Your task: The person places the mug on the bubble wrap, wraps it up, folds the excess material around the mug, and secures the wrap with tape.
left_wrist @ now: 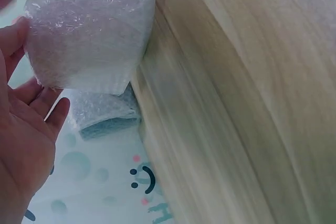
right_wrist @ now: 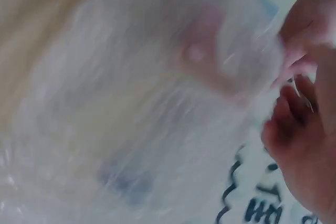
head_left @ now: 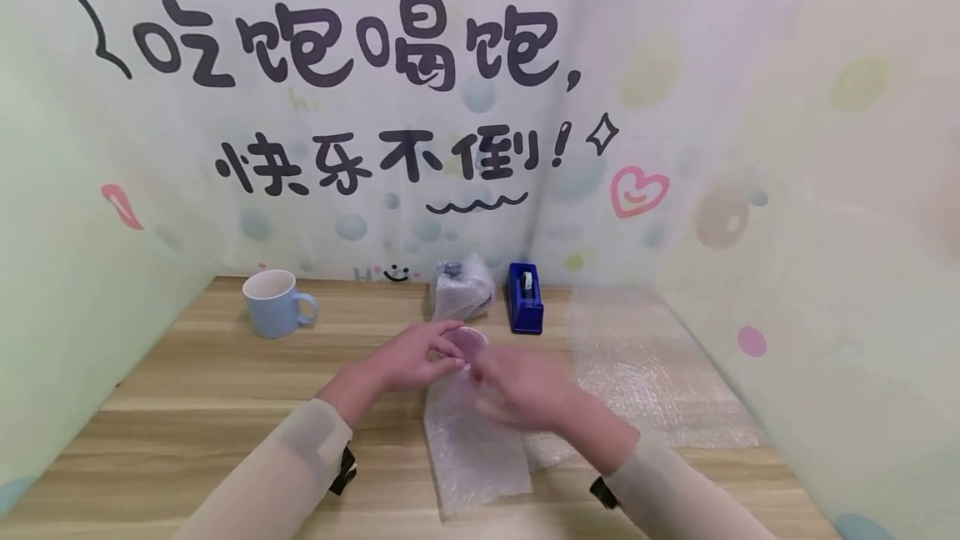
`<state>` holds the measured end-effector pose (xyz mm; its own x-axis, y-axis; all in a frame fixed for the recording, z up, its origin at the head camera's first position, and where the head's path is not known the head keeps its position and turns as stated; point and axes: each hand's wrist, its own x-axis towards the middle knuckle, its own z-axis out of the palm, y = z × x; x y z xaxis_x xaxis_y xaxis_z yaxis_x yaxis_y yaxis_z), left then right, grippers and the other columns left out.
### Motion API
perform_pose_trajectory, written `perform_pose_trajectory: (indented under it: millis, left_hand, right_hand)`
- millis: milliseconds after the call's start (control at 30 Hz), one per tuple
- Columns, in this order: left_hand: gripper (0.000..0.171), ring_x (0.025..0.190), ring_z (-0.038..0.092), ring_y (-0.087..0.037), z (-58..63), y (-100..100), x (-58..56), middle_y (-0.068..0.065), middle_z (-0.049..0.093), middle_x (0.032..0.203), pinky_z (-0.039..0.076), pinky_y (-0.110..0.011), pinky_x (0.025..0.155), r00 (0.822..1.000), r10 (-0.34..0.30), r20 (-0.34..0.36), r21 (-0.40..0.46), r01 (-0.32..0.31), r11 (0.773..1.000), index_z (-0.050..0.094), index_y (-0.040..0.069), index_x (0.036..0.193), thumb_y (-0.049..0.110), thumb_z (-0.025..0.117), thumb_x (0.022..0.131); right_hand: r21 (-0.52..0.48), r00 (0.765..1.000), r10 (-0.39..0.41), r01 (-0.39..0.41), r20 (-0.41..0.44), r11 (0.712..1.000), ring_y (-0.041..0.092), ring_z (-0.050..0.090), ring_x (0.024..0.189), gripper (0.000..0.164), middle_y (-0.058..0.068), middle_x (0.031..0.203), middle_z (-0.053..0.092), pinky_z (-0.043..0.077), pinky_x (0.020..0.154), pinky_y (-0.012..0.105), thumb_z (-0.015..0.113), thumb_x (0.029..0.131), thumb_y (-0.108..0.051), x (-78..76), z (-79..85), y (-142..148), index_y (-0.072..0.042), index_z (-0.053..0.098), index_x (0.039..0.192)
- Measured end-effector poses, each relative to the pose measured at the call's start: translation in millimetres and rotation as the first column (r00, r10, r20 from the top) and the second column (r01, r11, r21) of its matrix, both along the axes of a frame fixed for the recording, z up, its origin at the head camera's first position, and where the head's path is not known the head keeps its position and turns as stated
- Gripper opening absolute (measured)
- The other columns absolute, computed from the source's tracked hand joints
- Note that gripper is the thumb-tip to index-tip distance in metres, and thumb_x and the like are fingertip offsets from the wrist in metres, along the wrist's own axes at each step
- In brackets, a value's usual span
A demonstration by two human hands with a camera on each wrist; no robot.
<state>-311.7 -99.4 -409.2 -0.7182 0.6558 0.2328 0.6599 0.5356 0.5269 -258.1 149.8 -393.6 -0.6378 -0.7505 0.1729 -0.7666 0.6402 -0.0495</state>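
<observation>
A pink cup (head_left: 469, 340) stands mid-table inside bubble wrap (left_wrist: 89, 30), its round mouth showing at the top. My left hand (head_left: 412, 357) curls its fingers around the rim and holds the wrapped cup there. On the opposite side of the rim is my right hand (head_left: 525, 386), blurred. The right wrist view shows the right hand (right_wrist: 304, 150) with bent fingers and a thin clear line near their tips; whether it pinches anything is unclear. A long tail of bubble wrap (head_left: 480, 457) lies from the cup toward the near edge.
Behind the cup is another bubble-wrapped item (head_left: 461, 290), with a blue tape dispenser (head_left: 525, 302) to its right. A light blue mug (head_left: 273, 307) stands at the back left. Flat bubble wrap (head_left: 637, 373) covers part of the table's right side. Walls border the table.
</observation>
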Motion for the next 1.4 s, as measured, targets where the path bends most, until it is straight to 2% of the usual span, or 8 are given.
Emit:
perform_pose_trajectory:
  millis: [100,233,533,700,800,1067,1200,1400]
  left_hand:
    - [0.029,0.15,0.053,-0.05,-0.9,0,0.5,-0.025,0.054,0.164,0.041,-0.065,0.127,1.0,0.004,0.001,0.02,-0.004,1.0,0.084,0.006,0.12,0.027,0.069,0.107]
    - [0.031,0.151,0.052,-0.051,-1.5,0,0.7,-0.025,0.054,0.164,0.041,-0.065,0.126,1.0,0.001,-0.002,0.041,-0.001,0.999,0.084,0.005,0.121,0.028,0.069,0.107]
    - [0.032,0.151,0.052,-0.05,-4.8,0,2.0,-0.022,0.055,0.164,0.042,-0.065,0.126,1.0,0.013,0.012,0.044,-0.013,0.999,0.085,0.007,0.12,0.031,0.069,0.107]
    - [0.03,0.151,0.052,-0.05,-8.3,-2,0.9,-0.022,0.055,0.164,0.043,-0.065,0.125,1.0,0.007,-0.004,0.064,-0.007,0.998,0.085,0.007,0.118,0.029,0.068,0.107]
    - [0.027,0.152,0.052,-0.048,-11.2,-4,0.0,-0.021,0.053,0.166,0.044,-0.064,0.125,1.0,0.017,0.014,0.068,-0.018,0.997,0.085,0.006,0.119,0.022,0.066,0.108]
    - [0.041,0.163,0.034,-0.047,-17.1,-8,2.7,-0.017,0.04,0.176,0.032,-0.065,0.132,0.971,0.022,0.238,0.208,-0.073,0.976,0.074,-0.001,0.138,0.015,0.052,0.107]
    - [0.044,0.163,0.031,-0.051,-17.7,-10,4.9,-0.021,0.039,0.176,0.031,-0.068,0.131,0.97,-0.004,0.244,0.247,-0.058,0.967,0.078,-0.003,0.129,0.017,0.058,0.095]
    - [0.035,0.164,0.034,-0.045,-16.6,-7,6.3,-0.011,0.04,0.177,0.033,-0.062,0.132,0.962,0.044,0.268,0.208,-0.103,0.973,0.077,0.002,0.096,0.024,0.054,0.108]
  right_hand:
    - [0.156,0.983,0.184,-0.182,0.002,0.971,0.002,0.054,0.089,0.056,-0.013,0.101,0.061,0.05,0.077,0.018,0.077,0.09,-0.073,30.4,-9.6,-7,-0.023,0.061,0.11]
    - [0.283,0.962,0.238,-0.194,-0.131,0.939,0.002,0.052,0.086,0.059,-0.015,0.094,0.052,0.046,0.075,0.018,0.082,0.083,-0.074,51.3,-27.2,-13,-0.025,0.056,0.103]
    - [0.273,0.869,0.339,-0.25,-0.36,0.929,0.004,0.065,0.088,0.017,-0.016,0.09,0.067,0.053,0.08,0.021,0.08,0.092,-0.04,43.9,-14.9,-16,-0.028,0.069,0.097]
    - [0.133,0.909,0.191,-0.152,-0.371,0.979,0.012,0.072,0.105,0.016,-0.006,0.112,0.076,0.062,0.093,0.032,0.076,0.101,-0.034,24.0,17.3,-18,-0.021,0.073,0.109]
    - [0.004,0.936,0.069,-0.072,-0.345,0.997,0.02,0.076,0.1,0.015,0.003,0.115,0.077,0.065,0.085,0.037,0.072,0.106,-0.027,6.1,22.9,-21,-0.016,0.072,0.117]
    - [-0.063,0.966,-0.04,0.025,-0.254,0.998,0.019,0.065,0.059,0.014,0.003,0.075,0.068,0.047,0.048,0.031,0.064,0.111,-0.021,-22.6,18.2,-29,-0.015,0.064,0.124]
    - [-0.027,0.971,-0.076,0.072,-0.226,0.997,0.011,0.048,0.05,0.008,-0.005,0.062,0.054,0.035,0.045,0.028,0.062,0.113,-0.022,-29.5,21.0,-32,-0.017,0.063,0.119]
    - [-0.094,0.984,-0.093,0.079,-0.151,0.992,0.008,0.046,0.051,0.007,-0.005,0.06,0.055,0.034,0.046,0.025,0.064,0.112,-0.022,-32.5,20.1,-30,-0.016,0.062,0.114]
